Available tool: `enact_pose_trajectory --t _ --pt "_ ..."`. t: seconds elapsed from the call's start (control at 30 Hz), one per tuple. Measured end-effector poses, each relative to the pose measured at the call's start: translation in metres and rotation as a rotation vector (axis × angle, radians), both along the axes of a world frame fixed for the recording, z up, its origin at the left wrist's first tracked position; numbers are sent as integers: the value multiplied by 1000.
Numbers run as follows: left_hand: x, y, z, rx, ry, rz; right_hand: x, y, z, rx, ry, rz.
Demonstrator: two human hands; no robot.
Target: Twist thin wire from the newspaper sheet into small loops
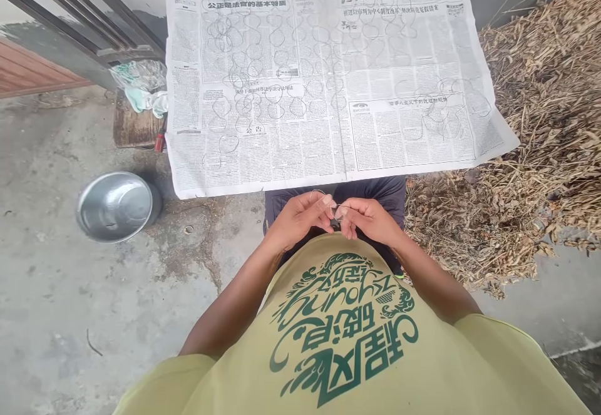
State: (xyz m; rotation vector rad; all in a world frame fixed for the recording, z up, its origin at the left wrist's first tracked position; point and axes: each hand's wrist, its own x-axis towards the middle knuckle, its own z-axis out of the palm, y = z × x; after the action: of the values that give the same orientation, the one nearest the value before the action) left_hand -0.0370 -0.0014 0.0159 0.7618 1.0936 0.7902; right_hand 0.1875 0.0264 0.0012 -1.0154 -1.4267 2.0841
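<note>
Close together above my lap, both hands pinch a thin bent wire (pixel 317 191). My left hand (pixel 300 216) has thumb and fingers pressed together, with a curved bit of the wire showing above them. My right hand (pixel 369 218) pinches the wire from the other side, and a small loop shows between the fingertips. Part of the wire is hidden by the fingers. Just beyond lies a spread newspaper (pixel 282 180), on which many thin wire pieces are laid out, several of them double-looped like this figure-eight wire (pixel 228 144).
A metal basin (pixel 115 207) stands on the concrete floor to the left. A red-handled tool (pixel 160 140) and a plastic bag (pixel 141 77) lie by a wooden board (pixel 134 127). Dry plant stalks (pixel 539 152) heap up on the right. A dark railing (pixel 89 8) rises at upper left.
</note>
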Motion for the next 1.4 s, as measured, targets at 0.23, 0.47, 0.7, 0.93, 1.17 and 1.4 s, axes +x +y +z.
enact_pose_trajectory --t 0.23,0.47,0.7,0.93,1.17,1.4 --pt "11 -6 -5 -7 2 182 -8 -7 0 -3 -54 -180" --pt "19 -16 -17 52 66 196 -13 -13 -4 4 -74 -192" --pt "9 -14 0 124 154 145 -4 -8 10 325 -258 -12" --pt "9 -13 5 182 174 231 -16 5 27 479 -313 61" --pt "-38 2 20 265 458 399 -31 4 29 455 -305 75" --pt "-104 31 41 555 1226 323 -27 -6 15 420 -297 114"
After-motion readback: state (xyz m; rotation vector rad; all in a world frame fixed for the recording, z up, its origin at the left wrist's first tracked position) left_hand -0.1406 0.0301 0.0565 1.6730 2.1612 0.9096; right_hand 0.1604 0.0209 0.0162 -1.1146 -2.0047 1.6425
